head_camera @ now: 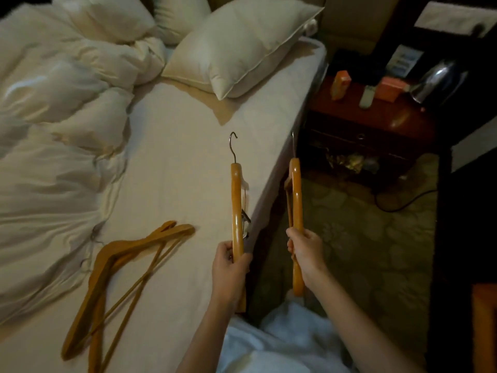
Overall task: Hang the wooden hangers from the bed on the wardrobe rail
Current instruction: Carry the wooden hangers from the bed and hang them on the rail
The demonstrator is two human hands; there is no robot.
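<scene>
My left hand grips a wooden hanger edge-on above the bed's right edge, with its metal hook pointing away from me. My right hand holds a second wooden hanger upright over the carpet beside the bed. Two more wooden hangers lie overlapped on the sheet at the lower left. No wardrobe rail is in view.
A rumpled white duvet covers the bed's left side, with pillows at the head. At the right stands a dark red nightstand with a kettle and small items. Patterned carpet lies beside the bed.
</scene>
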